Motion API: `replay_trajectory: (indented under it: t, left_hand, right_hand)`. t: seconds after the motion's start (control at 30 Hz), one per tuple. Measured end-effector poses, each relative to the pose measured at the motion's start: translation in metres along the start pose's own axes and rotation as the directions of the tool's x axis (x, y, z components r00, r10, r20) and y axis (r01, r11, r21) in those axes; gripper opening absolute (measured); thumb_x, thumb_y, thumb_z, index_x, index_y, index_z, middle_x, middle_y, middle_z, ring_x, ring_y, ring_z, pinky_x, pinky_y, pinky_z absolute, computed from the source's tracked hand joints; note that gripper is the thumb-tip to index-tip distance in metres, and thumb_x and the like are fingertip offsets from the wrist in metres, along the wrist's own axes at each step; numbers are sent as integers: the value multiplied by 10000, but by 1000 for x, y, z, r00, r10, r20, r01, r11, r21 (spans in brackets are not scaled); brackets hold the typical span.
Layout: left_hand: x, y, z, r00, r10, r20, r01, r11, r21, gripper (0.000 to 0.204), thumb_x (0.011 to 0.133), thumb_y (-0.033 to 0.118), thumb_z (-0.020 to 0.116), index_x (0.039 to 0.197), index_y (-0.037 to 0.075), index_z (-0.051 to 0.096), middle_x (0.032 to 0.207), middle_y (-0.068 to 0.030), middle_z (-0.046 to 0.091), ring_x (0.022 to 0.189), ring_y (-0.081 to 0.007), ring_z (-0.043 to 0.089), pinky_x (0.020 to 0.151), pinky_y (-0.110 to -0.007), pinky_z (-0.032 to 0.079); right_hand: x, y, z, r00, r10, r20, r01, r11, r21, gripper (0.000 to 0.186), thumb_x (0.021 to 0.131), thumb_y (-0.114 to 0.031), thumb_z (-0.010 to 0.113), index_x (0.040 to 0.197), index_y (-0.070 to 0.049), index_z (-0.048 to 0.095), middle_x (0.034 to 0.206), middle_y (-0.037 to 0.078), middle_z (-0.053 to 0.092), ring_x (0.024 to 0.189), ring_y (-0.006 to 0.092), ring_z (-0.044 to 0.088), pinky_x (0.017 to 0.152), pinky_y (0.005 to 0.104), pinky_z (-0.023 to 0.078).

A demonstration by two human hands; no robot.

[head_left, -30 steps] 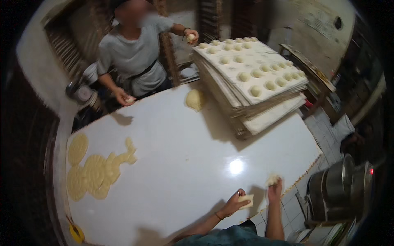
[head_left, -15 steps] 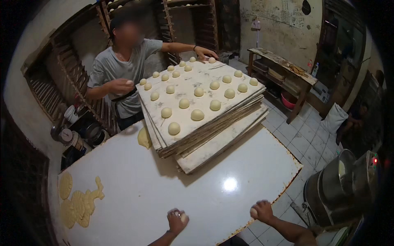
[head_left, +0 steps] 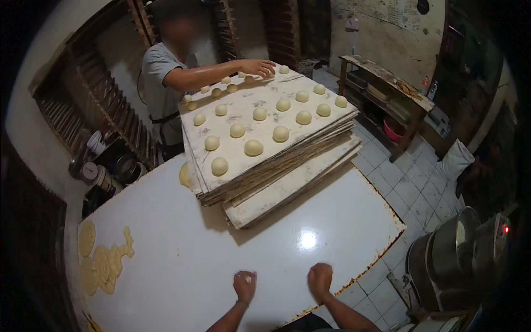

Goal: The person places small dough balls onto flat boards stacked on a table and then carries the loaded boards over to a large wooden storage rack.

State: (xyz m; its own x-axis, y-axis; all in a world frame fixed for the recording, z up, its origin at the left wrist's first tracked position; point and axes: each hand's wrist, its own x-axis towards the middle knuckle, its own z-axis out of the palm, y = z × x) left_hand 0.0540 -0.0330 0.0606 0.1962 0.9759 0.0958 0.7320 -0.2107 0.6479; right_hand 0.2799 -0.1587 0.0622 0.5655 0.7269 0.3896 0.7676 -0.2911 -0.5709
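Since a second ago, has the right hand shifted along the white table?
Yes. The right hand sat close to the table's right edge, well apart from the left hand; now it is farther in along the near edge, closer to the left hand.

Beside the glossy white table (head_left: 182, 260), pale cream dough balls (head_left: 254, 147) are sitting in rows on whitish floured boards (head_left: 287, 182); yellow patterned dough discs (head_left: 99, 263) are lying at the table's left edge.

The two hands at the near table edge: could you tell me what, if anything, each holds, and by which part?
The left hand is cupped around a small pale dough piece, pressing it on the table. The right hand is closed palm down; whether it covers anything cannot be told.
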Motion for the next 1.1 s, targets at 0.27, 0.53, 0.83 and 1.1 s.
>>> replay_trajectory:
  t: [0.27,0.53,0.83,1.1]
  left_hand:
    - [47,-48,-7,961,54,-272,-66,997,-37,95,742,74,571,677,6,558,753,-150,566,809,-305,512,731,-409,411]
    - [27,-80,-48,946,275,-171,-242,952,188,68,706,19,567,650,28,530,699,-121,542,747,-296,507,733,-423,403]
    - [16,-109,-67,813,478,333,-578,731,361,54,692,44,593,666,20,552,698,-106,574,759,-248,545,710,-372,423]
    - [-5,-96,-55,726,661,193,-679,732,48,69,751,123,631,721,68,602,776,-56,608,834,-252,570,775,-381,428]
  right_hand:
    - [35,17,-10,987,7,-162,-15,999,-49,44,687,-27,593,704,-28,553,756,150,554,759,337,514,712,425,400]
    - [1,34,-44,975,-108,195,119,992,-45,94,699,-88,598,745,-6,593,851,172,576,869,317,523,786,416,421]
    - [-28,18,-47,979,-177,104,184,981,-64,67,686,-43,610,695,-22,547,741,128,552,770,321,520,752,410,422]
    - [-56,-22,-12,997,-28,-72,23,998,-62,95,691,-30,614,764,-13,555,819,146,553,835,325,497,756,408,410]
